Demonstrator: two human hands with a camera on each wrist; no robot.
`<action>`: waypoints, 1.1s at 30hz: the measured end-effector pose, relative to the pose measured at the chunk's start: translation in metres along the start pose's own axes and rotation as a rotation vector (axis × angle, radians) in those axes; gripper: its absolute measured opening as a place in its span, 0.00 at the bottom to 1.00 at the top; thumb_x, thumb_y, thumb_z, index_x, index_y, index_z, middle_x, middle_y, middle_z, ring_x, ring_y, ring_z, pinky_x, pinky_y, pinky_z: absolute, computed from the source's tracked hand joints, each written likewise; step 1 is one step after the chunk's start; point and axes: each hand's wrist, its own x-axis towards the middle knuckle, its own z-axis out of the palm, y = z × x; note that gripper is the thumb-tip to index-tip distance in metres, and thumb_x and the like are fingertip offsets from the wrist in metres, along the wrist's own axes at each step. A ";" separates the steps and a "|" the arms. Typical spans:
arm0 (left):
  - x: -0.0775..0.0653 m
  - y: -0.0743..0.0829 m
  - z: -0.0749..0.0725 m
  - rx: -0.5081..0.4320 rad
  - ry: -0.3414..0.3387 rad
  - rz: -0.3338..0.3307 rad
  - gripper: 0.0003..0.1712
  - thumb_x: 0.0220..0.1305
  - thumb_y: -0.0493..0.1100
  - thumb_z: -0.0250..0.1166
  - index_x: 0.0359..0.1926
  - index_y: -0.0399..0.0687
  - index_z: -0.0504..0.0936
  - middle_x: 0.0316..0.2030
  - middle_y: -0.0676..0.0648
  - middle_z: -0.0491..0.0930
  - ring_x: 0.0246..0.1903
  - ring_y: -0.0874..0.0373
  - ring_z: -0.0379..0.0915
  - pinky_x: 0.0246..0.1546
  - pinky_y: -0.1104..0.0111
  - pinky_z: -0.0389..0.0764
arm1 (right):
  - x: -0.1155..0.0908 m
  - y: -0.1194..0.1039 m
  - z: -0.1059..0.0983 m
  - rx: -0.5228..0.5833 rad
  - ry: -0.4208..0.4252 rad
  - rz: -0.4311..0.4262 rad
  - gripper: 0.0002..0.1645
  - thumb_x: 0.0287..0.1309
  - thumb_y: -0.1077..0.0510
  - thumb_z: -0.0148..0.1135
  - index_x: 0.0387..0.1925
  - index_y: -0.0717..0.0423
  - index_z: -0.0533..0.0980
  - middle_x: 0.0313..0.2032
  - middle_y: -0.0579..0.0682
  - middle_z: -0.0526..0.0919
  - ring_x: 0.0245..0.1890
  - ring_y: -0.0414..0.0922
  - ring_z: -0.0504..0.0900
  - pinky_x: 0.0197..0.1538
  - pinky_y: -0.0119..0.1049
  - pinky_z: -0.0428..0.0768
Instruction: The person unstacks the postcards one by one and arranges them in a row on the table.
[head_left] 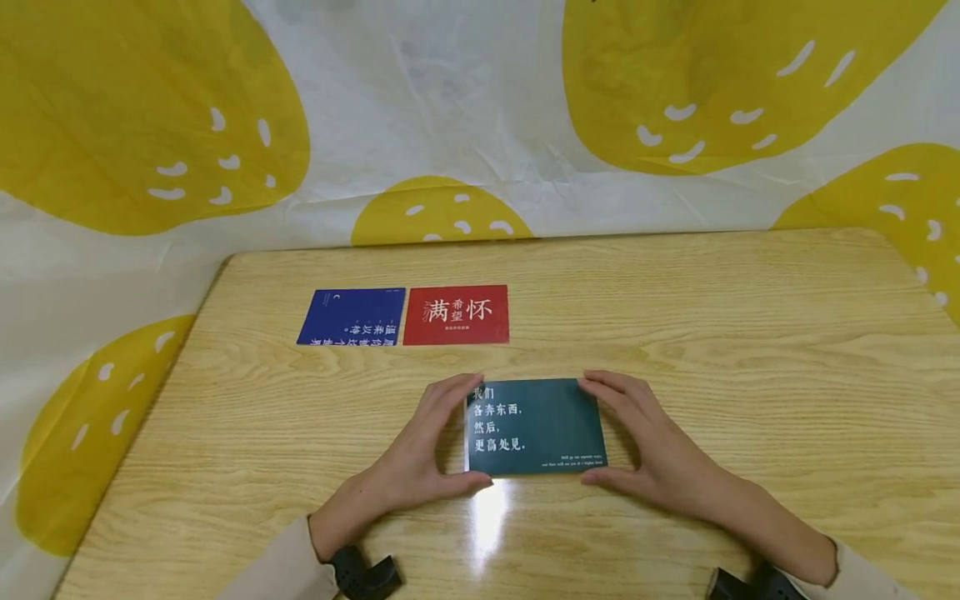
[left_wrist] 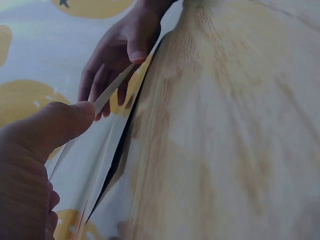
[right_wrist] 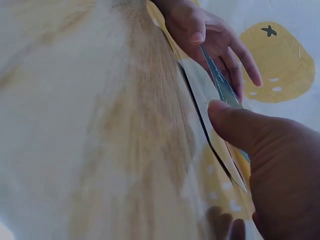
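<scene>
**Green card held between two hands**

In the lower centre of the head view, a flat rectangular card with a smooth dark-green face carries white characters at its left and tiny lettering at its lower right. The left hand grips its left end, fingertips at the top edge and thumb at the bottom; the right hand grasps the right end in the same way. Both wrist views show the card as a thin slanting strip.

Left of centre, two more printed rectangles lie flat side by side: a blue card with inverted white lettering and a red card with upright characters. The table is pale, wavy wood grain with rounded far corners, glossy enough to throw a bright reflection below the green card. Creased white cloth printed with rounded yellow shapes fills the upper frame.
</scene>
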 end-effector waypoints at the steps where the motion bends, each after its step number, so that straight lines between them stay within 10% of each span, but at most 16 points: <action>1: 0.000 0.000 0.000 -0.003 -0.002 -0.002 0.62 0.42 0.50 0.79 0.72 0.38 0.52 0.68 0.42 0.54 0.66 0.49 0.52 0.63 0.51 0.62 | 0.000 0.000 0.000 0.003 0.006 0.001 0.60 0.40 0.45 0.78 0.71 0.58 0.57 0.68 0.57 0.58 0.66 0.50 0.55 0.67 0.25 0.53; 33: 0.038 0.005 -0.016 0.071 0.010 0.026 0.64 0.40 0.45 0.81 0.73 0.44 0.51 0.68 0.45 0.54 0.67 0.51 0.49 0.64 0.55 0.63 | 0.013 0.005 -0.036 0.014 0.170 -0.119 0.56 0.47 0.38 0.72 0.68 0.66 0.60 0.65 0.61 0.63 0.66 0.50 0.60 0.67 0.28 0.57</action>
